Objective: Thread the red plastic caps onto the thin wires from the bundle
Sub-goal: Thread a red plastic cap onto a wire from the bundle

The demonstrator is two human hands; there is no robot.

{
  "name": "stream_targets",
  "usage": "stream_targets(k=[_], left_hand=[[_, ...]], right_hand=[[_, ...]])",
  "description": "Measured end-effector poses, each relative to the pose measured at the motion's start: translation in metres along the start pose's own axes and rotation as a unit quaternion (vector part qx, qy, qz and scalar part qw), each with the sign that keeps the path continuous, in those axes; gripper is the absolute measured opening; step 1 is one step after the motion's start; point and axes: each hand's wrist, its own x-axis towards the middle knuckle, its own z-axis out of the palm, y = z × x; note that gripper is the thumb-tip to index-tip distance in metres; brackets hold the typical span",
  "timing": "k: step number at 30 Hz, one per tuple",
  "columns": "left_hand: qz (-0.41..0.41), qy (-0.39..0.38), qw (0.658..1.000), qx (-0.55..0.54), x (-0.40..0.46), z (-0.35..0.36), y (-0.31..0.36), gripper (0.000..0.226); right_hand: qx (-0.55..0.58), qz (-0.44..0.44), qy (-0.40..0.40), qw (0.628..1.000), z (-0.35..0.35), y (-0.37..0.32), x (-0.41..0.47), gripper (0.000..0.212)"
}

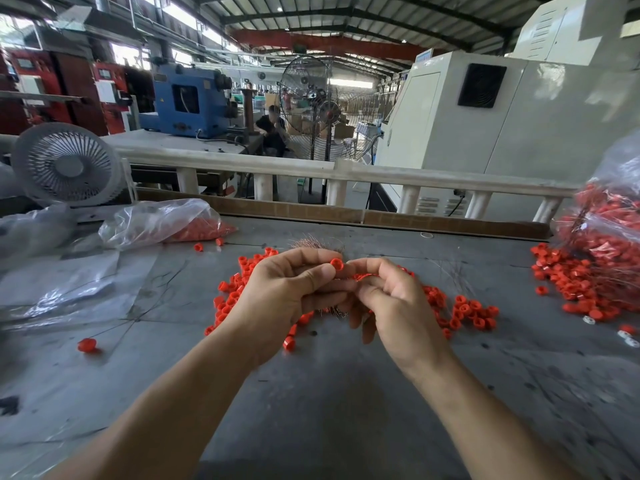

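My left hand (pixel 284 292) pinches a small red cap (pixel 336 263) between thumb and forefinger, above the middle of the grey table (pixel 329 403). My right hand (pixel 391 299) meets it fingertip to fingertip, fingers curled; whether it pinches a thin wire is too fine to see. A bundle of thin copper-coloured wires (pixel 313 243) pokes out behind the left hand, and its ends show below the hands. A heap of loose red caps (pixel 464 310) lies under and around both hands. One cap threaded on a wire (pixel 87 345) lies at the left.
A clear bag with red caps (pixel 162 221) lies at the back left beside a small grey fan (pixel 65 164). A large bag of wired caps (pixel 602 237) spills over the right edge. Crumpled plastic sheet (pixel 59 292) covers the left. A rail (pixel 346 171) bounds the table's far side.
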Motion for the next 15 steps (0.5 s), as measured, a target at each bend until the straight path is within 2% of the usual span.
stream_targets(k=[4, 6, 8, 12, 15], left_hand=[[-0.003, -0.001, 1.0, -0.009, 0.0, -0.001, 0.0, 0.028], [-0.006, 0.0, 1.0, -0.008, 0.001, -0.002, -0.001, 0.029], [-0.007, 0.009, 1.0, 0.001, 0.002, -0.002, -0.002, 0.03], [-0.011, 0.022, 1.0, 0.011, 0.003, -0.004, -0.003, 0.03], [-0.012, 0.024, 1.0, 0.012, 0.003, -0.004, -0.003, 0.031]], right_hand=[[-0.028, 0.01, -0.023, 0.999, -0.002, -0.001, -0.001, 0.024], [-0.071, 0.016, 0.012, 0.997, -0.005, 0.0, 0.002, 0.026], [-0.124, 0.015, 0.082, 0.989, -0.014, 0.002, 0.007, 0.023], [-0.316, -0.009, 0.193, 0.929, -0.044, 0.006, 0.015, 0.015], [-0.404, 0.023, 0.196, 0.893, -0.059, 0.009, 0.018, 0.018]])
